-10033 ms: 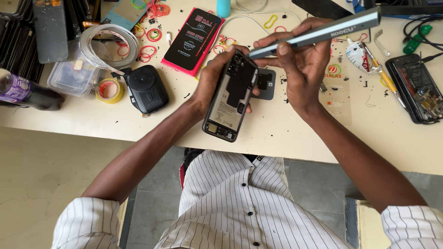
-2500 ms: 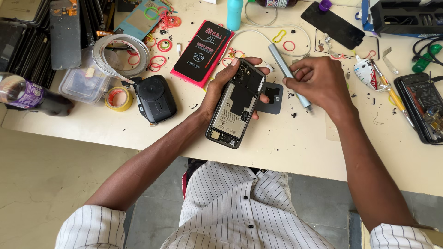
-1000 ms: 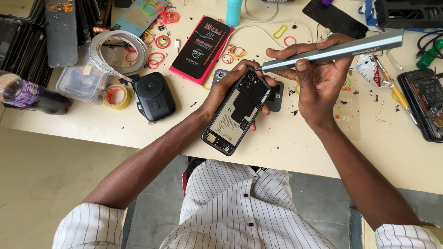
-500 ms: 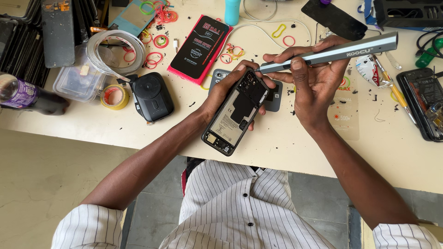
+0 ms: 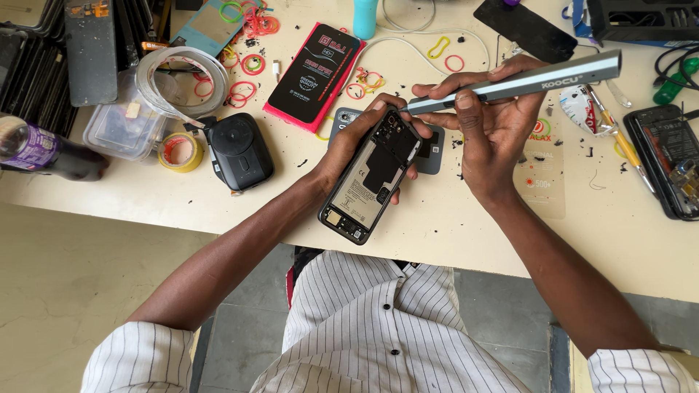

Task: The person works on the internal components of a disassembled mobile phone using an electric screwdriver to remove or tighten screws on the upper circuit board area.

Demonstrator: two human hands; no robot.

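Observation:
My left hand [image 5: 354, 138] grips an opened phone [image 5: 370, 177] with its back cover off, tilted over the pale table [image 5: 466, 225]. My right hand [image 5: 489, 124] holds a long grey electric screwdriver [image 5: 520, 84], lying almost level. Its tip touches the phone's upper right corner near the camera area. A dark grey phone back cover [image 5: 431, 151] lies on the table partly under the phone.
A red-edged phone package [image 5: 314, 74] lies behind my left hand. A black round-topped device [image 5: 239, 151], tape rolls [image 5: 180, 151], a clear plastic box [image 5: 125, 124], coloured rubber bands [image 5: 247, 69] and a dark bottle [image 5: 44, 153] are at left. Another opened phone [image 5: 666, 159] and hand tools [image 5: 619, 145] are at right.
Over the last second the screwdriver tip has stayed at the phone's top corner, with only slight shifts. About 2.5 s ago my right hand held the screwdriver pointing down, away from the phone.

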